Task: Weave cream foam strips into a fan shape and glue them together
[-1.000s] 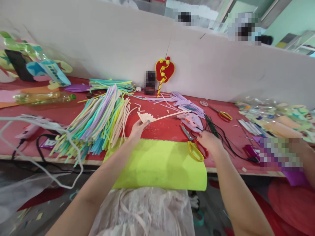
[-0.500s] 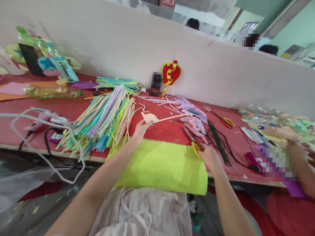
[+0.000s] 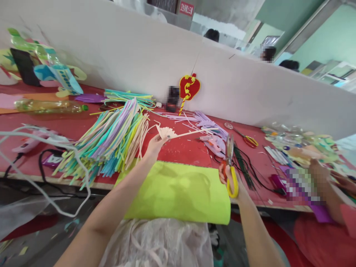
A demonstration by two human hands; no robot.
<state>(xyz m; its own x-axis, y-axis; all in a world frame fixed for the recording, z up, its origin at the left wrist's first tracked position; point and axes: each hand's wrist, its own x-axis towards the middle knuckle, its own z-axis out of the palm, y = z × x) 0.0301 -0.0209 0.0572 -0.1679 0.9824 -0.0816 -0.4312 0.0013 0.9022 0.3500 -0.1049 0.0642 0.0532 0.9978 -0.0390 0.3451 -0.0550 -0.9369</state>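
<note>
Pinched in my left hand (image 3: 154, 145) is a small cream fan-shaped piece of folded chenille stem (image 3: 167, 132), with one long straight end running out to the right. My right hand (image 3: 228, 178) grips a pair of scissors (image 3: 229, 154) with red and yellow handles, blades pointing up and closed or nearly so. Below both hands a yellow-green sheet (image 3: 178, 193) hangs over the table edge. A pink glue gun (image 3: 213, 144) lies just beyond the scissors, beside purple chenille stems (image 3: 210, 124).
A big heap of pastel chenille stems (image 3: 108, 137) lies left. White and black cables (image 3: 75, 148) loop over the table's left edge. Further right are a second pair of scissors (image 3: 247, 140), dark green stems (image 3: 243, 167) and another person's arm (image 3: 322, 178). A red-and-yellow ornament (image 3: 189, 87) leans against the back wall.
My right hand has lifted the scissors off the table and turned their blades upward. My left hand still holds the cream piece. The view has shifted slightly.
</note>
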